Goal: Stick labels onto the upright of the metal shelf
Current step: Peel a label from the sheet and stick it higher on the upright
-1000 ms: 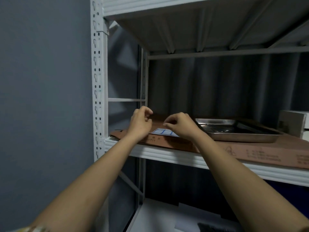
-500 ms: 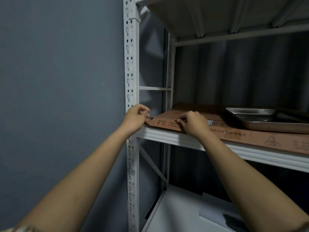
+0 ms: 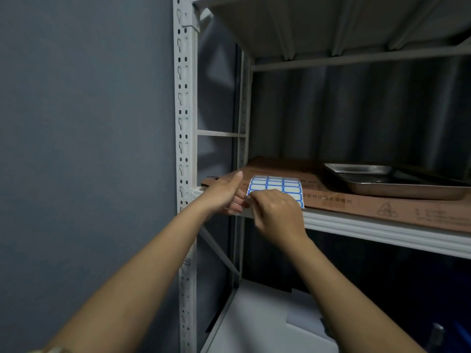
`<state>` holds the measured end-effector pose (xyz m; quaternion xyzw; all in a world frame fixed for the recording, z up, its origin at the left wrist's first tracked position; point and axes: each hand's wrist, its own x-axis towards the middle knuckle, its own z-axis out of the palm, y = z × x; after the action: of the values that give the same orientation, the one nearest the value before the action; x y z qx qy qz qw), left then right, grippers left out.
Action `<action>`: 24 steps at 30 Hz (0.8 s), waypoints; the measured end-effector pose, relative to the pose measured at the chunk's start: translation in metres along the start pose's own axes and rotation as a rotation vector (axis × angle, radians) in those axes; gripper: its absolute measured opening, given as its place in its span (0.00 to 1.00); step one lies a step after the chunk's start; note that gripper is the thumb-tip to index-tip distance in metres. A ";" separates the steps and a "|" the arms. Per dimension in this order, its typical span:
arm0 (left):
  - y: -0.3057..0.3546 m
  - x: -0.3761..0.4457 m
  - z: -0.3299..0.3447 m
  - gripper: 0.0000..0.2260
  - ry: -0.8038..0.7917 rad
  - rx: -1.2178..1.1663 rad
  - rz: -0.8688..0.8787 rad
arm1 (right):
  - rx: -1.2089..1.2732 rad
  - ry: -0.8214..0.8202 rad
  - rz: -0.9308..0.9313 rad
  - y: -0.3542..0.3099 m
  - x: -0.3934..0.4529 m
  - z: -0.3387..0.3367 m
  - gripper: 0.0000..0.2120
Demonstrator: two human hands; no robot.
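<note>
2 hands meet at the front lip of the middle shelf, and reading from the left I first get the grey wall (image 3: 76,149), then the white perforated upright (image 3: 185,123) of the metal shelf, which shows no label on the stretch I can see. My left hand (image 3: 224,197) sits just right of that upright, thumb raised, its curled fingers closed on the near-left corner of the label sheet (image 3: 276,186). My right hand (image 3: 276,212) presses in against it, fingertips pinched together at the same corner, though I cannot tell whether they hold 1 label or only the sheet's edge. 0.5 s ago the sheet lay flat on the cardboard liner (image 3: 369,200) under my right hand, with my left hand out at the cardboard's corner; now the sheet is lifted and tilted toward me, its rows of blue-bordered labels facing up, and both hands have closed on it. I read that as the peel starting: no label is free yet, so sticking has not begun on this pass. Next I would expect to carry a peeled label leftward to the upright, where the slots leave little flat face to press on. Farther right, the steel tray (image 3: 397,182) sits on the cardboard, well apart from the hands.
</note>
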<state>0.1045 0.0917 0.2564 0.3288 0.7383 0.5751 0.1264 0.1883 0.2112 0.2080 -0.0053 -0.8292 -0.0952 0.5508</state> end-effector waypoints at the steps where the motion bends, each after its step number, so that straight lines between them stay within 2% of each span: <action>1: 0.000 0.001 0.005 0.21 -0.005 -0.008 0.013 | 0.014 0.015 -0.015 0.000 -0.002 -0.002 0.01; 4: -0.004 0.003 0.011 0.09 -0.012 -0.071 0.051 | 0.076 -0.016 -0.014 -0.002 -0.008 -0.012 0.11; 6: -0.006 0.003 0.013 0.04 0.035 -0.052 0.080 | 0.186 -0.071 0.078 -0.004 -0.010 -0.020 0.15; 9: -0.008 -0.003 0.015 0.06 0.128 0.020 0.144 | 0.371 -0.083 0.335 0.002 -0.010 -0.027 0.12; 12: -0.008 -0.011 0.010 0.04 0.121 0.015 0.157 | 0.398 -0.049 0.491 0.016 -0.005 -0.026 0.08; 15: -0.007 -0.017 0.002 0.03 0.084 0.037 0.189 | 0.483 -0.050 0.654 0.022 0.002 -0.025 0.19; 17: -0.007 -0.022 -0.003 0.04 0.072 0.080 0.206 | 0.629 0.019 0.759 0.018 0.010 -0.028 0.22; 20: -0.008 -0.030 -0.009 0.03 0.028 0.135 0.193 | 0.866 0.140 0.856 0.010 0.020 -0.035 0.21; 24: -0.009 -0.034 -0.025 0.06 0.054 0.109 0.152 | 0.960 0.159 0.842 -0.002 0.025 -0.032 0.20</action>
<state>0.1132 0.0502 0.2487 0.3746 0.7444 0.5509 0.0442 0.2073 0.2011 0.2430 -0.0761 -0.6631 0.5107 0.5419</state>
